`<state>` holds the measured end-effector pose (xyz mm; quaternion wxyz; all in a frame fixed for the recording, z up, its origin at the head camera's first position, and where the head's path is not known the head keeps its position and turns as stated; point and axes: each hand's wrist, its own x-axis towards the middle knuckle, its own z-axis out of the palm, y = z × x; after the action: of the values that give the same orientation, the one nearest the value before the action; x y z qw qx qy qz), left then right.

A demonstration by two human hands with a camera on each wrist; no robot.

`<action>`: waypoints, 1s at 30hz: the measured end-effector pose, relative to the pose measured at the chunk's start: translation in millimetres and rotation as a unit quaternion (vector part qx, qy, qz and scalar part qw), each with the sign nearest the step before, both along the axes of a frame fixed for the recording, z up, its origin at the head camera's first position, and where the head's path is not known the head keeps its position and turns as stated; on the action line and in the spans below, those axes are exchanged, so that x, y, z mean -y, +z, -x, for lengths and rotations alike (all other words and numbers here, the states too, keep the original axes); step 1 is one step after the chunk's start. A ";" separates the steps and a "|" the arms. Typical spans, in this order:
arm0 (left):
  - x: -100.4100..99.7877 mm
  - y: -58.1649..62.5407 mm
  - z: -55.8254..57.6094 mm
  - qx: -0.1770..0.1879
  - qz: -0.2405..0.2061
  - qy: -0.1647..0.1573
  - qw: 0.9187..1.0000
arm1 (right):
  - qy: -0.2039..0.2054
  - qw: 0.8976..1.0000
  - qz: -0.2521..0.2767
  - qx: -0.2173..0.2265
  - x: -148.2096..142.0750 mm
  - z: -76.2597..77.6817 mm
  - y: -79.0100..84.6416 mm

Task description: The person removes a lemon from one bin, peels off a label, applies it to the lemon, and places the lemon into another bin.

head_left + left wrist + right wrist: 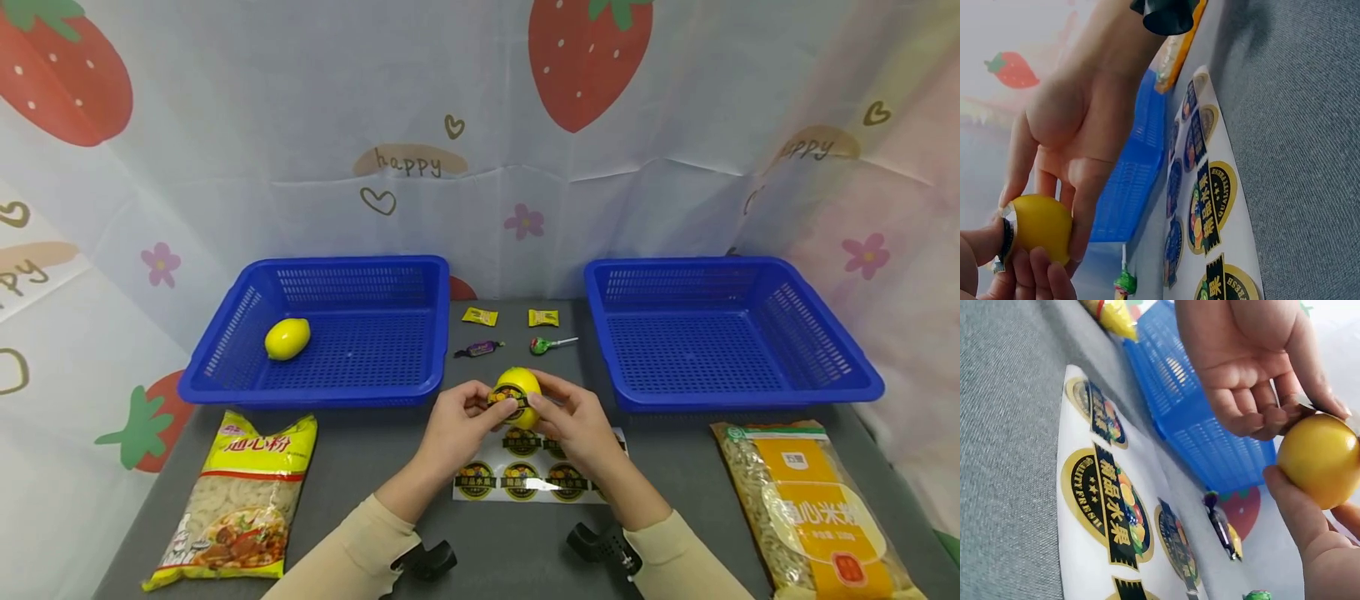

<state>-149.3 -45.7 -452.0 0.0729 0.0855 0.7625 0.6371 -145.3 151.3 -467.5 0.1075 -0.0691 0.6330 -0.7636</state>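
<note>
My right hand (577, 421) holds a yellow lemon (528, 382) upright above the table, its thumb and fingers around one side. With thumb and fingers, my left hand (456, 425) pinches a round black-and-gold sticker (510, 400) against the lemon's near side. The right wrist view shows the sticker edge-on between the left thumb and fingers, partly hidden behind the lemon (1322, 459). Below both hands lies a white sticker sheet (1079, 565) with several round fruit labels; the forearms and hands cover parts of it.
A blue basket (307, 395) at left contains another lemon (288, 339); a second blue basket (738, 398) stands at right. Between them lie two yellow candies (480, 317), a purple candy (480, 349) and a lollipop (542, 346). Pasta bags flank the table, one left (240, 500), one right (817, 508).
</note>
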 end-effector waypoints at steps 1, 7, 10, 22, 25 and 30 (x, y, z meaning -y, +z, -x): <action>0.0 0.1 0.0 -0.002 0.000 -0.001 1.000 | 0.001 1.000 0.000 0.001 -0.2 -0.3 0.1; 0.6 2.2 -2.7 -0.024 0.023 0.007 0.999 | 0.023 0.998 -0.048 -0.015 -3.5 -1.3 3.2; 1.0 3.4 -3.7 -0.034 0.041 0.008 0.999 | 0.031 0.997 -0.067 -0.014 -4.7 -1.2 4.0; -3.5 4.5 -2.4 0.002 0.011 -0.004 1.000 | -0.014 0.998 -0.054 -0.006 -7.0 -1.7 0.3; -4.7 1.2 -2.2 0.025 -0.017 -0.008 1.000 | -0.005 0.999 -0.041 -0.007 -8.2 -1.6 0.3; -4.2 -1.8 -0.6 0.047 -0.053 -0.028 0.997 | 0.016 1.000 -0.022 -0.011 -10.9 -1.4 1.4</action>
<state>-148.7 -41.5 -453.8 0.1222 0.0805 0.7206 0.6778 -144.0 162.2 -466.1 0.1140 -0.0854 0.6492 -0.7471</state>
